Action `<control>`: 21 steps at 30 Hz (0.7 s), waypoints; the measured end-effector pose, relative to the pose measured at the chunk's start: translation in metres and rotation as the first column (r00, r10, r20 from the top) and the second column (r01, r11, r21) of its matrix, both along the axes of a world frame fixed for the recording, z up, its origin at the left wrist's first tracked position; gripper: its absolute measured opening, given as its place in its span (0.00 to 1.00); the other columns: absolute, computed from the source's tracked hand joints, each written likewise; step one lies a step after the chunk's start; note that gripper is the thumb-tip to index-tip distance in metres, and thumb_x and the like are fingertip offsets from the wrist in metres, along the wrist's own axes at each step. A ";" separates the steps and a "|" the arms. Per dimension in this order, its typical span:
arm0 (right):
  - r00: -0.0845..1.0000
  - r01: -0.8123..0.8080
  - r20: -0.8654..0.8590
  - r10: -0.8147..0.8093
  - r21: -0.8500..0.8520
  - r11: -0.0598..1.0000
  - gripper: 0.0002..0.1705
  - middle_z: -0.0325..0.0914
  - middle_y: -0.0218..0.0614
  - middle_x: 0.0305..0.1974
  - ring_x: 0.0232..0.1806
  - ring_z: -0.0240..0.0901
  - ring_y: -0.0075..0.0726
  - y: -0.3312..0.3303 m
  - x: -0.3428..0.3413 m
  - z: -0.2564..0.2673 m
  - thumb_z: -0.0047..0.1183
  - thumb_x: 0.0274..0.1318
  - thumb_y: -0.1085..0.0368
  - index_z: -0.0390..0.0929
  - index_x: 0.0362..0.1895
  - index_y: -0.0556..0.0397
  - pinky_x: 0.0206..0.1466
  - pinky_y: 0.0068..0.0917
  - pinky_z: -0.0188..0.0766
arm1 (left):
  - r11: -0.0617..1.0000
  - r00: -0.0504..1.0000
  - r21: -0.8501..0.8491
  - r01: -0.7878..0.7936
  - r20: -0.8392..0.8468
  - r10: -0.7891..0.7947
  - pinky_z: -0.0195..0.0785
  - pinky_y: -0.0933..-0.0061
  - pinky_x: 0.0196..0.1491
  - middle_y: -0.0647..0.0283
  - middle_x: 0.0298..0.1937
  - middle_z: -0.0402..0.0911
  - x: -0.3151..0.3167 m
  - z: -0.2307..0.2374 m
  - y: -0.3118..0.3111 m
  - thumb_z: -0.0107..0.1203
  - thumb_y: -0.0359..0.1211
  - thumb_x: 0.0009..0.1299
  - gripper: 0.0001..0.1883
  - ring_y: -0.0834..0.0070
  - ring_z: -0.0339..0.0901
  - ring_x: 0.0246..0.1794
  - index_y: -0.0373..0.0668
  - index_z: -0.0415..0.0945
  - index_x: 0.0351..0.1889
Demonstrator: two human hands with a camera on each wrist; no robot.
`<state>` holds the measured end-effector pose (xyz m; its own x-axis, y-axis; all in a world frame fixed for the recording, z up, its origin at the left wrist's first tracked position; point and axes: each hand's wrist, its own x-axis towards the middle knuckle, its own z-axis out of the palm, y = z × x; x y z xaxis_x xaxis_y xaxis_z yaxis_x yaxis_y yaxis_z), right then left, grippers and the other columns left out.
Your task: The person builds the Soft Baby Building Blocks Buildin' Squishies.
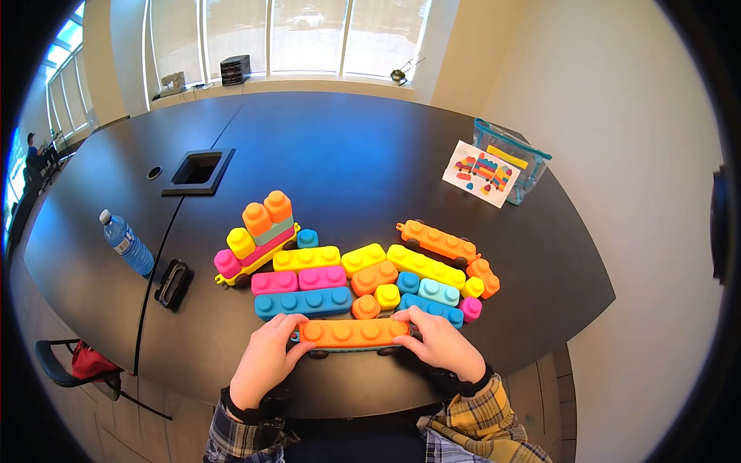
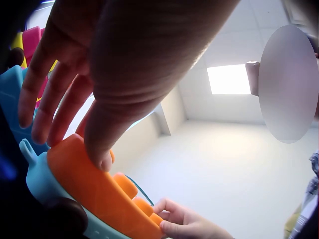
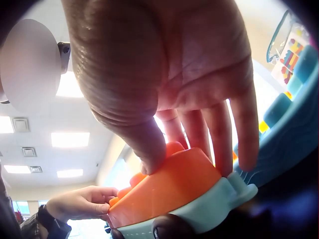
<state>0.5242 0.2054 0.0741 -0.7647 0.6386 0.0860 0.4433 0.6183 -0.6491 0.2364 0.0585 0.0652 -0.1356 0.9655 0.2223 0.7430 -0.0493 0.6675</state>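
A long orange block [image 1: 355,332] lies on top of a light blue wheeled base [image 2: 46,185] near the table's front edge. The left hand [image 1: 268,356] grips the block's left end, thumb on the near side and fingers on the far side. At the right end, the right hand [image 1: 441,343] pinches it the same way. In the right wrist view the orange block [image 3: 167,186] sits along the light blue base [image 3: 212,201], with dark wheels below. Just beyond are a long blue block [image 1: 302,302] and a small orange block [image 1: 366,307].
Loose yellow, pink, orange and blue blocks spread behind the hands. A yellow wheeled base [image 1: 230,281] with stacked blocks stands left; orange wheeled pieces [image 1: 437,241] lie right. Further off are a bottle [image 1: 128,244], a black case [image 1: 174,285], a picture card [image 1: 480,174] and a clear bag [image 1: 526,181].
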 end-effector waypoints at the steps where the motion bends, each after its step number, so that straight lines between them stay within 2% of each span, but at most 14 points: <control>1: 1.000 0.000 0.000 0.000 0.000 1.000 0.20 0.85 0.46 0.51 0.52 0.83 0.58 0.000 0.000 0.001 0.65 0.67 0.58 0.74 0.52 0.57 0.53 0.43 0.79 | 1.000 1.000 -0.005 0.000 -0.005 0.000 0.83 0.66 0.45 0.55 0.47 0.84 0.000 0.000 0.000 0.71 0.29 0.68 0.19 0.59 0.87 0.41 0.38 0.79 0.55; 3: 0.999 0.011 0.031 -0.013 0.072 0.997 0.21 0.85 0.43 0.52 0.51 0.85 0.51 -0.002 0.001 0.001 0.66 0.66 0.60 0.78 0.56 0.57 0.55 0.37 0.81 | 1.000 1.000 -0.006 0.001 -0.010 -0.001 0.83 0.66 0.45 0.55 0.47 0.84 -0.001 0.002 0.000 0.71 0.29 0.68 0.19 0.59 0.87 0.42 0.38 0.79 0.55; 7: 0.999 0.010 -0.037 -0.003 0.192 0.981 0.20 0.85 0.44 0.51 0.51 0.83 0.56 -0.007 -0.002 0.000 0.66 0.64 0.60 0.77 0.55 0.55 0.53 0.42 0.81 | 1.000 0.999 0.023 -0.003 -0.045 0.004 0.81 0.64 0.45 0.56 0.46 0.84 0.001 0.000 0.000 0.71 0.31 0.67 0.19 0.58 0.86 0.43 0.39 0.80 0.55; 9: 0.998 0.034 -0.063 -0.013 0.351 0.936 0.19 0.85 0.42 0.51 0.51 0.84 0.53 -0.010 -0.004 0.001 0.66 0.62 0.62 0.78 0.53 0.54 0.51 0.41 0.81 | 1.000 0.997 0.018 -0.023 -0.068 0.024 0.80 0.62 0.46 0.56 0.46 0.85 0.002 0.001 -0.001 0.71 0.32 0.67 0.19 0.57 0.85 0.44 0.40 0.80 0.54; 12: 0.997 0.077 -0.040 -0.068 0.302 0.950 0.17 0.85 0.40 0.51 0.50 0.84 0.51 -0.017 -0.007 0.006 0.66 0.62 0.63 0.79 0.52 0.53 0.49 0.40 0.82 | 0.999 0.994 0.021 -0.041 -0.103 0.043 0.78 0.60 0.48 0.57 0.45 0.85 0.004 0.002 -0.001 0.71 0.34 0.67 0.19 0.55 0.84 0.46 0.42 0.80 0.53; 17: 0.996 0.083 -0.058 -0.069 0.286 0.955 0.17 0.85 0.39 0.49 0.49 0.83 0.52 -0.015 -0.006 0.004 0.66 0.62 0.64 0.78 0.52 0.52 0.47 0.40 0.81 | 0.999 0.993 0.026 -0.021 -0.117 0.023 0.77 0.57 0.50 0.57 0.45 0.85 0.001 0.009 0.001 0.71 0.37 0.67 0.18 0.54 0.83 0.48 0.42 0.80 0.52; 19: 0.996 0.087 -0.059 -0.073 0.270 0.959 0.16 0.84 0.39 0.49 0.49 0.83 0.52 -0.015 -0.006 0.004 0.66 0.62 0.64 0.78 0.52 0.52 0.47 0.41 0.81 | 0.996 0.978 -0.073 0.046 -0.201 -0.060 0.77 0.55 0.50 0.56 0.45 0.85 -0.007 0.022 0.008 0.69 0.37 0.69 0.17 0.53 0.83 0.48 0.41 0.80 0.51; 21: 0.995 0.086 -0.075 -0.068 0.266 0.960 0.16 0.84 0.39 0.48 0.48 0.83 0.52 -0.016 -0.006 0.003 0.66 0.63 0.64 0.77 0.51 0.52 0.46 0.41 0.81 | 0.998 0.961 -0.016 0.056 -0.271 -0.058 0.77 0.55 0.49 0.56 0.44 0.84 -0.014 0.032 0.025 0.67 0.36 0.69 0.15 0.53 0.83 0.48 0.41 0.80 0.51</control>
<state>0.5179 0.1894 0.0775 -0.7014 0.6418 0.3100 0.4590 0.7395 -0.4925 0.2220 0.0832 0.0973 -0.0159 0.9717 0.2355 0.8924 -0.0924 0.4417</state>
